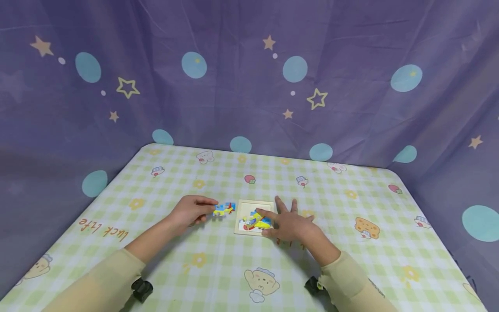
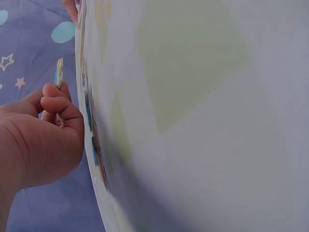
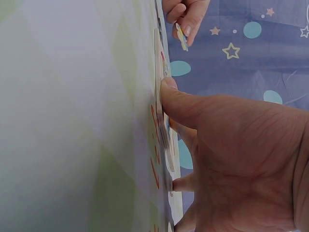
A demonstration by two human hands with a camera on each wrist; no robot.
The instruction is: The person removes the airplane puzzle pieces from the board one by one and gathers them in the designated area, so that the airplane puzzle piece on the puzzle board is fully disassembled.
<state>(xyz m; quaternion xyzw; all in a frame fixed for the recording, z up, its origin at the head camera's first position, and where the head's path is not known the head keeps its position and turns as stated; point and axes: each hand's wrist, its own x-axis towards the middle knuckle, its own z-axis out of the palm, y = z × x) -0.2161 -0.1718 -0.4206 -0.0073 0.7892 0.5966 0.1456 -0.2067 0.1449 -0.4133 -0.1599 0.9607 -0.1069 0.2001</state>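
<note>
My left hand (image 1: 188, 213) pinches a blue and yellow puzzle piece (image 1: 221, 210) between thumb and fingers, just left of a small wooden puzzle board (image 1: 236, 225). In the left wrist view the held piece (image 2: 59, 72) is seen edge-on, raised off the table. My right hand (image 1: 291, 226) has its fingers spread over the board's right side. Its thumb and index finger touch the board and the yellow, blue and red pieces (image 1: 253, 220) lying in it; part of that picture is hidden under the fingers. More flat pieces (image 2: 94, 151) lie on the table below my left hand.
A green and white checked cloth (image 1: 218, 277) with printed cartoon figures covers the table. Behind it and at both sides hangs a purple curtain (image 1: 241, 108) with stars and blue dots. Each forearm wears a black wrist device (image 1: 142, 289).
</note>
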